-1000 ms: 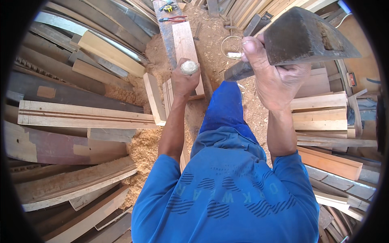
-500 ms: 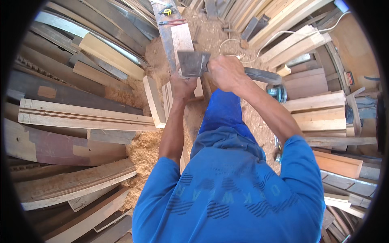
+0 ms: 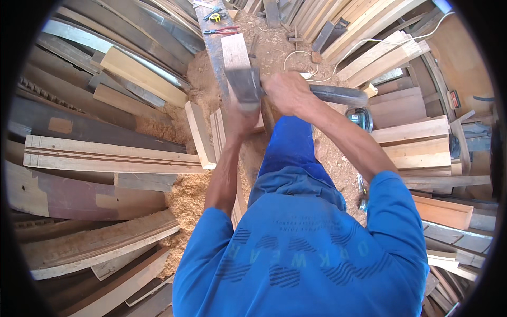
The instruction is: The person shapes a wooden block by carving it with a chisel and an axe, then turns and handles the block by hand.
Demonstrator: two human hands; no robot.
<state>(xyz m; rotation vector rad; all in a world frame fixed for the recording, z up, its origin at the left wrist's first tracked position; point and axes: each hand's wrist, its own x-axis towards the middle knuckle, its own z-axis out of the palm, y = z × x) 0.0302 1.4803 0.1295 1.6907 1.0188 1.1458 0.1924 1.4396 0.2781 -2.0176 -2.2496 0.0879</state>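
My right hand [image 3: 288,92] is closed round a hatchet close to its head. The broad dark grey hatchet head [image 3: 244,84] is smeared by motion, and its dark handle [image 3: 338,95] sticks out to the right. Directly below the head is my left hand [image 3: 244,119], closed and partly covered. It grips something with a pale end, too blurred to make out. A pale wooden board [image 3: 235,50] runs away from my hands along a long worn plank [image 3: 214,45]. The head overlaps the board's near end; whether they touch is unclear.
Red-handled pliers [image 3: 222,31] and a yellow tape measure [image 3: 215,18] lie on the plank's far part. A teal power tool [image 3: 360,119] stands at right near a white cable [image 3: 364,41]. Timber is stacked on both sides, with sawdust [image 3: 193,195] at left.
The hatchet has shifted slightly left in my right hand, its head turned more upright. My left hand is now more blurred and stays closed below it.
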